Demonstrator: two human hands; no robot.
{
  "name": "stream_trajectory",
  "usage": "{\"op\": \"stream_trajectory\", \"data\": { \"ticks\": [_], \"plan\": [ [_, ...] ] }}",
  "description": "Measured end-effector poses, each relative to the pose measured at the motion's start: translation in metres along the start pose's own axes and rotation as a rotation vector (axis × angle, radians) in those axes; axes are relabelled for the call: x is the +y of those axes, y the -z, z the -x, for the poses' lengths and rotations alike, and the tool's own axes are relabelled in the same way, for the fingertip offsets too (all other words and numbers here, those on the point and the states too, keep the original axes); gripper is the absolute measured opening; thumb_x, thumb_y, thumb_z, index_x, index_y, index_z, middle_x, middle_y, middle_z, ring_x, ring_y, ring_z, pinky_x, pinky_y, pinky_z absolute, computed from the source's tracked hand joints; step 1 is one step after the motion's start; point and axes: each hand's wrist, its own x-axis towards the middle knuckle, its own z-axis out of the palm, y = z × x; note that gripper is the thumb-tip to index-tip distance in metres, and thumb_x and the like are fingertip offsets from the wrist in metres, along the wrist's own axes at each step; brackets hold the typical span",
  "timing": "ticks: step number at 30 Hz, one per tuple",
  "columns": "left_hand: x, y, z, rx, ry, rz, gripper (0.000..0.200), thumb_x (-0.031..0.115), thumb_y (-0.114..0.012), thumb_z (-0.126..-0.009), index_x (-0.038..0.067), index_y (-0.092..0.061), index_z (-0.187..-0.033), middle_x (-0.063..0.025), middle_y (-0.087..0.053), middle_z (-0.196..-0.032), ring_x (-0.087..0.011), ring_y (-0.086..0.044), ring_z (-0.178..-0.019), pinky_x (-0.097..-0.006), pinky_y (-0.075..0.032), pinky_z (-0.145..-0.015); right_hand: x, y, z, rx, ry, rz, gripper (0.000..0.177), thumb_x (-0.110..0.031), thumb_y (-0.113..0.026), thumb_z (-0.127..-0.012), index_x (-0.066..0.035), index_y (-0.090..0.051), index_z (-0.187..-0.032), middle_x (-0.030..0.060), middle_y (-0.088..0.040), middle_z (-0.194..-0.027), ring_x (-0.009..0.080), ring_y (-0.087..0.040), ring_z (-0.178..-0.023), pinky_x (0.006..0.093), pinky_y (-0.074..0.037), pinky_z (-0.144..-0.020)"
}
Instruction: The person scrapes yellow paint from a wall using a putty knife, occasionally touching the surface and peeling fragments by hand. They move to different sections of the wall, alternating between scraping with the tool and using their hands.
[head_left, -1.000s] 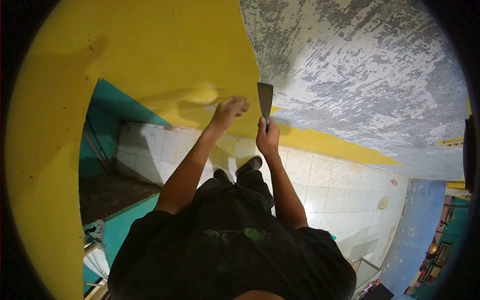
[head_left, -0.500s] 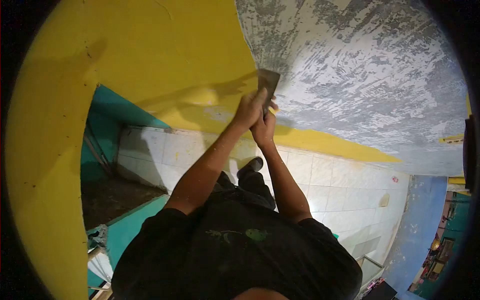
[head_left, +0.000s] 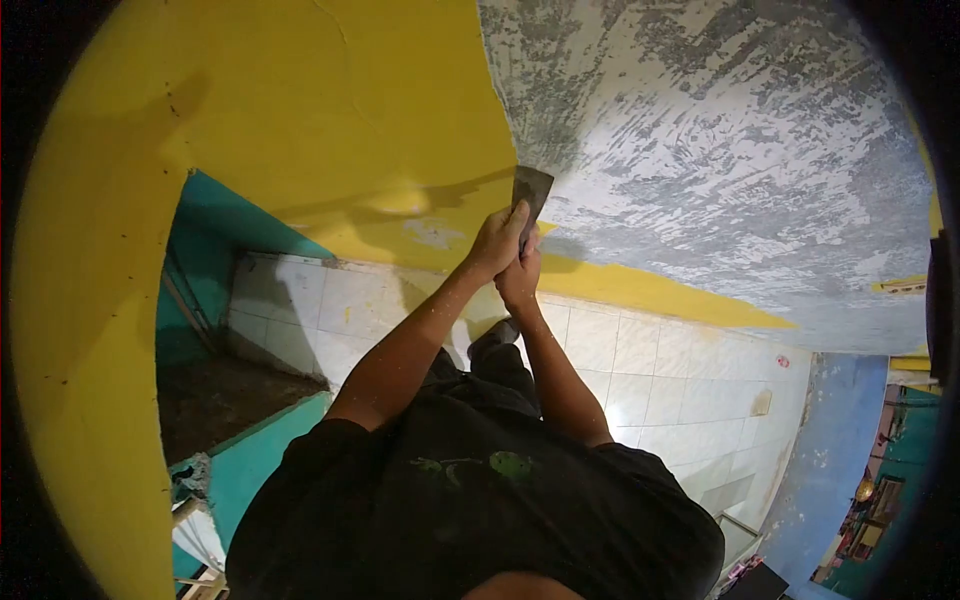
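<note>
Scraper (head_left: 533, 187) blade lies flat against the wall, at the edge where the yellow paint (head_left: 330, 110) meets the bare grey patch (head_left: 720, 140). Only its dark blade shows, because both hands cover the handle. The left hand (head_left: 497, 240) is closed over the upper part of the tool, with its fingertips pressed on the base of the blade. The right hand (head_left: 519, 280) sits just below and touches the left, clenched around the hidden handle. Both arms reach up from the black shirt (head_left: 470, 510) at the near edge of the view and meet at the tool.

The grey patch spreads up and to the right of the blade, streaked and rough. A narrow strip of yellow (head_left: 660, 292) runs along under it. Below the strip is the pale tiled floor (head_left: 660, 370), and a dark shoe (head_left: 495, 335) stands on it directly under the hands. On the left, a teal wall (head_left: 215, 225) borders a dark opening, well apart from the hands.
</note>
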Motion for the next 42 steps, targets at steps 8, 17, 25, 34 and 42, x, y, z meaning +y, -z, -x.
{"op": "stream_trajectory", "data": {
  "ticks": [8,17,25,34,42],
  "plan": [
    [0.019,-0.005,-0.005,-0.041,0.052,-0.014,0.045,0.036,-0.035,-0.092,0.003,-0.049,-0.065,-0.0039,-0.047,-0.051,-0.0141,-0.048,-0.051,-0.0279,-0.041,-0.054,-0.015,0.001,-0.017,0.013,0.089,0.125,0.021,-0.018,-0.045,-0.089,0.002,-0.052,-0.089,0.006,-0.054,-0.071,0.014,-0.052,-0.065,0.0285,-0.043,-0.057],
    [-0.003,-0.001,0.003,-0.03,0.097,-0.012,0.045,0.04,-0.034,-0.092,0.002,-0.047,-0.07,-0.0039,-0.044,-0.052,-0.0165,-0.049,-0.054,-0.0305,-0.044,-0.062,0.009,0.01,0.009,-0.038,-0.321,0.042,0.022,-0.017,-0.046,-0.087,0.002,-0.052,-0.082,0.0053,-0.052,-0.068,0.0132,-0.05,-0.062,0.027,-0.041,-0.055],
    [-0.001,-0.004,0.005,0.021,0.151,0.007,0.043,0.035,-0.036,-0.091,0.003,-0.047,-0.065,-0.0037,-0.045,-0.049,-0.0148,-0.049,-0.049,-0.0296,-0.043,-0.055,0.014,0.006,0.007,-0.027,-0.286,-0.062,0.022,-0.017,-0.047,-0.086,0.004,-0.052,-0.083,0.0075,-0.054,-0.072,0.0143,-0.05,-0.067,0.0274,-0.041,-0.058],
    [0.012,-0.001,0.002,-0.016,0.123,-0.062,0.044,0.035,-0.037,-0.091,0.002,-0.047,-0.064,-0.0041,-0.046,-0.049,-0.0152,-0.049,-0.048,-0.0297,-0.044,-0.055,0.019,0.013,0.009,-0.016,-0.375,-0.017,0.021,-0.016,-0.044,-0.089,0.002,-0.05,-0.082,0.0054,-0.05,-0.065,0.0141,-0.045,-0.058,0.0272,-0.038,-0.056],
    [0.027,-0.016,-0.012,-0.012,-0.011,-0.003,0.047,0.037,-0.038,-0.09,0.001,-0.053,-0.063,-0.0049,-0.05,-0.051,-0.0142,-0.05,-0.048,-0.0289,-0.043,-0.053,-0.02,0.017,-0.019,-0.057,-0.222,0.054,0.023,-0.016,-0.043,-0.089,0.002,-0.054,-0.081,0.0053,-0.052,-0.068,0.0149,-0.046,-0.064,0.0289,-0.04,-0.062]
  ]
}}
